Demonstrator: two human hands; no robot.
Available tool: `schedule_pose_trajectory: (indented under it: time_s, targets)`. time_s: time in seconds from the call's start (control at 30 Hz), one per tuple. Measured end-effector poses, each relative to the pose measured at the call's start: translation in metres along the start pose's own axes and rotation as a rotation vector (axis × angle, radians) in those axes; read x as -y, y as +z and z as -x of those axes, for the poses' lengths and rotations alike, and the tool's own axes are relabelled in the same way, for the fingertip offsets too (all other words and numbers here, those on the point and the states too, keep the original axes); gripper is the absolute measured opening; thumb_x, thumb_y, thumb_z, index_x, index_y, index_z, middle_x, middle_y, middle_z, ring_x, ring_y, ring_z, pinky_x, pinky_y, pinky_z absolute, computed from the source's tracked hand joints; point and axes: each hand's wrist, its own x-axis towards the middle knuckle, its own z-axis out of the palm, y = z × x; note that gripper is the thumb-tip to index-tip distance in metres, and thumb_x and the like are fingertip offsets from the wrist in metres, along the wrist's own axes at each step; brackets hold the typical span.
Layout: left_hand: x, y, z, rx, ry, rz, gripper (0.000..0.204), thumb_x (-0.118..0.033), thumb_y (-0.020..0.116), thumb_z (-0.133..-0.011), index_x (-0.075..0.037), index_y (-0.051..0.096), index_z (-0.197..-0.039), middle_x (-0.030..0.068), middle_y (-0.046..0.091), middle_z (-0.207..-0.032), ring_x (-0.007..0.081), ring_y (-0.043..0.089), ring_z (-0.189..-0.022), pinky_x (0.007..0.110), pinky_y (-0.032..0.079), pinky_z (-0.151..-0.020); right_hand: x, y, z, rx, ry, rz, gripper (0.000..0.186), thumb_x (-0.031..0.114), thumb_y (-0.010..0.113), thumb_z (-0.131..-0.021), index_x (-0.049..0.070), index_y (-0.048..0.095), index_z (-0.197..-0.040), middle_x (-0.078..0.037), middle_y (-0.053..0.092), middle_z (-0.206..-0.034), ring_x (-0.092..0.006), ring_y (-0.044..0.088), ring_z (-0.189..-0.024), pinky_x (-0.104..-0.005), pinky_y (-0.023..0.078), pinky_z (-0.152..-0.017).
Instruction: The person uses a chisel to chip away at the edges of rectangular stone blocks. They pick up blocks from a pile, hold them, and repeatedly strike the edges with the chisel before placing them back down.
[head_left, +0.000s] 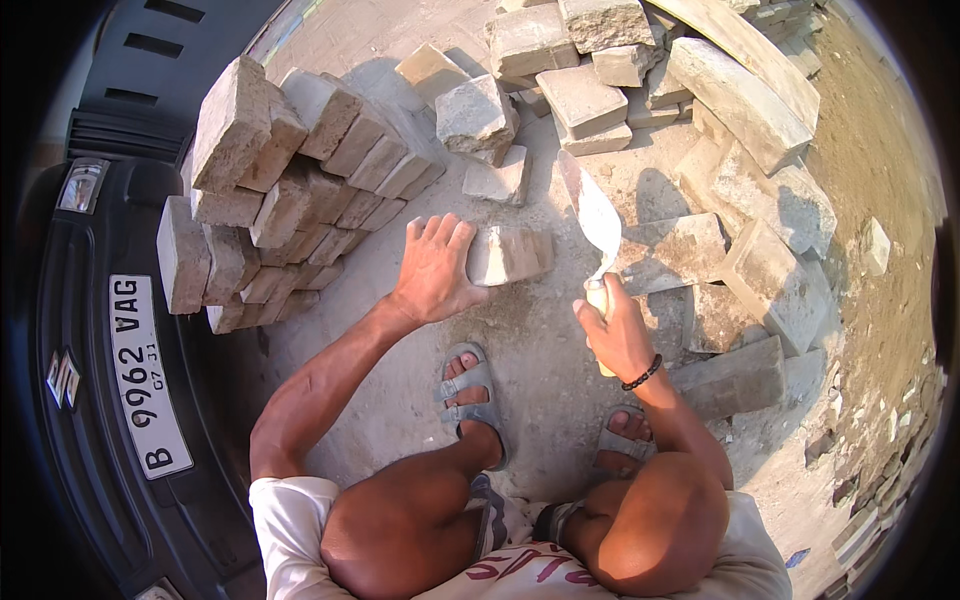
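Observation:
A pale concrete paving block (512, 255) is in front of me, above or on the dusty ground; I cannot tell which. My left hand (435, 265) grips its left end, thumb on the near side and fingers on the far side. In my right hand (618, 330) is a pointed trowel (594, 215), held by its light handle with the whitish blade pointing away from me. The blade is apart from the block, to its right. Close by my right hand lie several dusty blocks (672, 250).
A tall stack of blocks (300, 190) stands at the left beside a dark vehicle's front (85, 330). Loose blocks (478, 115) are heaped at the far side. Long curb-like pieces (745, 100) lie far right, near bare soil (870, 150). My sandalled feet (470, 395) are close to the block.

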Motion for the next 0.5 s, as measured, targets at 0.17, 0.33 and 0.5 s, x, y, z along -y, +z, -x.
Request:
schedule_pose_trajectory:
  time_s: [0.17,0.33,0.5]
  targets:
    - [-0.003,0.023,0.036,-0.082,-0.3,0.291,0.08,-0.041,0.089,-0.056,0.003,0.053,-0.112,0.0156,0.054,-0.102,0.0351,0.054,-0.099,0.048,0.041,-0.089,0.043,0.023,0.018,0.311,-0.162,0.139,0.033,0.02,0.064,-0.09,-0.001,0.05,-0.111,-0.027,0.064,-0.083,-0.0483,0.063,-0.079,-0.0521,0.049,-0.066]
    - [-0.003,0.022,0.04,-0.149,-0.305,0.446,0.077,-0.035,0.091,-0.054,0.003,0.054,-0.11,0.0168,0.057,-0.101,0.0354,0.056,-0.094,0.047,0.045,-0.081,-0.073,0.022,-0.024,0.242,0.043,0.426,0.033,0.021,0.064,-0.089,-0.002,0.049,-0.11,-0.028,0.065,-0.082,-0.049,0.063,-0.077,-0.0543,0.049,-0.067]
    - [0.005,0.029,0.055,-0.177,-0.304,0.373,0.071,-0.032,0.092,-0.053,0.002,0.056,-0.104,0.0171,0.058,-0.096,0.0344,0.058,-0.089,0.047,0.045,-0.076,0.027,0.028,0.004,0.3,-0.057,0.263,0.035,0.021,0.065,-0.089,-0.002,0.05,-0.111,-0.029,0.065,-0.082,-0.0499,0.063,-0.079,-0.0551,0.048,-0.068]
